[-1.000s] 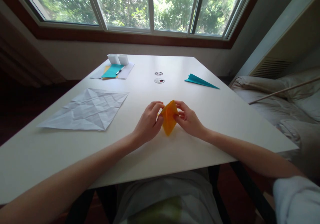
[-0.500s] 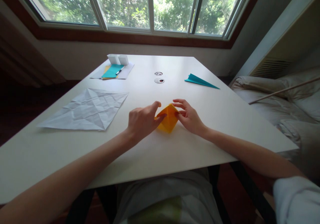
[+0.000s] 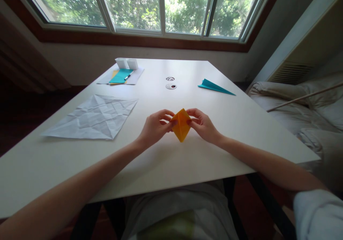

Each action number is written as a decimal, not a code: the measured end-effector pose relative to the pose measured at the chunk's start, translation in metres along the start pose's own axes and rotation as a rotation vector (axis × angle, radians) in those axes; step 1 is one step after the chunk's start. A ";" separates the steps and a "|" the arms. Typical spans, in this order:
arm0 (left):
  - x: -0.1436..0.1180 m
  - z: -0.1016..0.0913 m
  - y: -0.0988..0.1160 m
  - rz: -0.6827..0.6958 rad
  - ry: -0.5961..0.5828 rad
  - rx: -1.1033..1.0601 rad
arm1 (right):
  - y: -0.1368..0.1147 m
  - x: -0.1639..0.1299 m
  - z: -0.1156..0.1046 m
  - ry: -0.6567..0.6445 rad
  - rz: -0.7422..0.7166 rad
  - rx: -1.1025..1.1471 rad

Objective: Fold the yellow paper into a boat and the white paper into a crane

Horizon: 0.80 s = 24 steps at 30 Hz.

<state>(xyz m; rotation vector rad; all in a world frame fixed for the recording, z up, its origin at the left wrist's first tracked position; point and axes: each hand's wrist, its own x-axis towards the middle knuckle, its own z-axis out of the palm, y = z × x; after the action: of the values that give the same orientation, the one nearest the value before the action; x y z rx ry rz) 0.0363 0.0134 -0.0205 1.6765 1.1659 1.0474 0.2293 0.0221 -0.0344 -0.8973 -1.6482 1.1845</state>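
A piece of folded orange paper, diamond-shaped with a crease down its middle, is held up between my two hands over the near part of the table. My left hand pinches its left corner, thumb in front and fingers behind. At the right corner, my right hand grips it in the same manner. The fingertips behind the paper are partly hidden.
On the white table, a creased white sheet lies to the left. A teal paper plane rests at the right. Far left are teal paper, a pen and white paper boxes. Two round cable holes sit mid-table.
My left hand's fingers have closed behind the left corner, where the index finger was raised before. The orange paper has turned to face me more squarely. My right hand has barely moved.
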 end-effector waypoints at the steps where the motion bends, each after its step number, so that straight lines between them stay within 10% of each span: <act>1: 0.001 -0.002 -0.001 -0.053 -0.037 -0.082 | 0.000 0.001 -0.002 0.002 0.013 0.007; 11: 0.012 -0.024 -0.012 -0.327 -0.334 -0.395 | 0.012 0.014 -0.029 -0.267 0.144 0.032; 18: 0.005 -0.029 -0.005 0.192 -0.445 0.613 | 0.010 0.012 -0.040 -0.536 -0.305 -0.593; 24: 0.006 -0.020 -0.016 0.422 -0.405 0.778 | 0.010 0.013 -0.038 -0.548 -0.388 -0.749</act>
<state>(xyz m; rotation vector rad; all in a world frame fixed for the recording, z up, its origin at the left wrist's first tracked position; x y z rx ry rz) 0.0144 0.0261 -0.0285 2.6799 1.0232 0.4333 0.2609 0.0484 -0.0355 -0.6457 -2.6604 0.5460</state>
